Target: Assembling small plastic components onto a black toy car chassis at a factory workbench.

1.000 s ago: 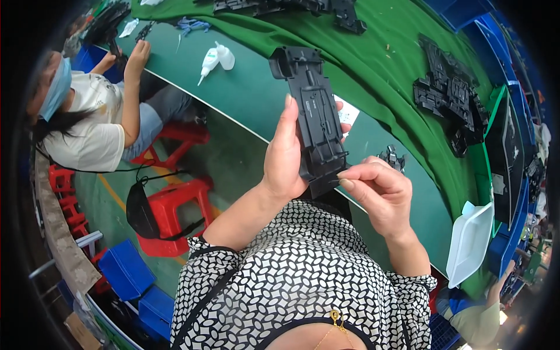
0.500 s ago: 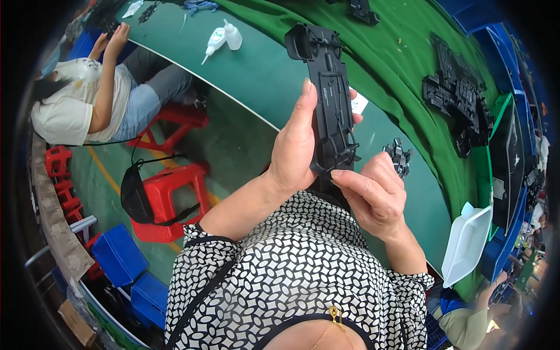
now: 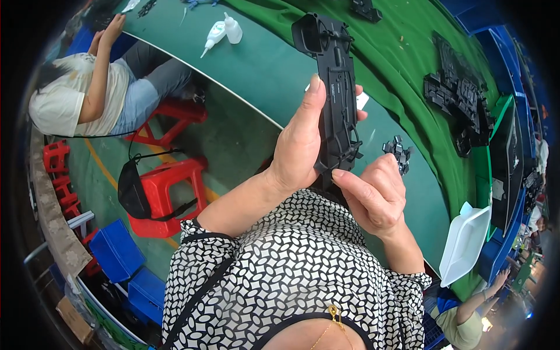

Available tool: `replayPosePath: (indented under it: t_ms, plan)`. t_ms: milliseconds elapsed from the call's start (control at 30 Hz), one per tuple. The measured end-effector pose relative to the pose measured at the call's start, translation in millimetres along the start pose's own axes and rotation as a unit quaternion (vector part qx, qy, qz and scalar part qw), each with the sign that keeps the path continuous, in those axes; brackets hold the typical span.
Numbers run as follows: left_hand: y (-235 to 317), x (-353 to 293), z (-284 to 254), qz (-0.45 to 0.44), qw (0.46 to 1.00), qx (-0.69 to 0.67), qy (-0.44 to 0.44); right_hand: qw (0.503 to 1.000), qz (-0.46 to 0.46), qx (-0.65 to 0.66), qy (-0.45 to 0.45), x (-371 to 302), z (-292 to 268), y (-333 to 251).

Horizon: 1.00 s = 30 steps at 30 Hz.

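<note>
We hold a long black plastic chassis (image 3: 337,93) upright in the air above the near edge of the green bench (image 3: 256,64). The risk, as we judge it, is the small part at its lower end slipping or seating crooked, since only fingertips steady it there. Our left hand (image 3: 300,146) wraps the chassis from the side, thumb stretched up along it. Our right hand (image 3: 373,195) pinches its lower end between thumb and forefinger, the other fingers curled.

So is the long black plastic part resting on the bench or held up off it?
Held up. The long black plastic part is gripped by the left hand, the right hand pinching its lower end, above the green bench.
</note>
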<state>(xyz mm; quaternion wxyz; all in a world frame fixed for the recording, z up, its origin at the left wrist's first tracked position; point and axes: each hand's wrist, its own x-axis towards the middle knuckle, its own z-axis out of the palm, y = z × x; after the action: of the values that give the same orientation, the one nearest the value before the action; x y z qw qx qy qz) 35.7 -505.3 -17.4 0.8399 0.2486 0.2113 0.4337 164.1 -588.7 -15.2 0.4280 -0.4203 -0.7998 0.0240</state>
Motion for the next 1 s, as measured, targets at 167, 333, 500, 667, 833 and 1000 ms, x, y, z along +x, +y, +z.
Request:
replayPosePath:
  t_ms: [167, 333, 500, 667, 833, 1000]
  plan:
    - [0, -1, 0, 0.010, 1.000, 0.012, -0.015, 1.000, -0.002, 0.005, 0.001, -3, 1, 0]
    - [-2, 0, 0, 0.017, 0.999, 0.026, -0.019, 1.000, -0.020, -0.008, 0.014, -3, 2, 3]
    - [-1, -2, 3, 0.016, 0.999, 0.044, -0.015, 0.999, -0.030, -0.014, 0.014, -6, 4, 5]
    - [-2, -1, 4, 0.015, 0.999, 0.044, -0.008, 0.999, -0.038, -0.031, 0.014, -8, 4, 6]
    - [-2, 0, -1, 0.093, 0.992, 0.088, -0.013, 0.996, 0.067, 0.021, 0.058, -10, 2, 1]
    - [-6, 2, -8, 0.207, 0.957, 0.199, -0.040, 0.812, 0.469, 0.347, 0.011, -19, -1, -16]
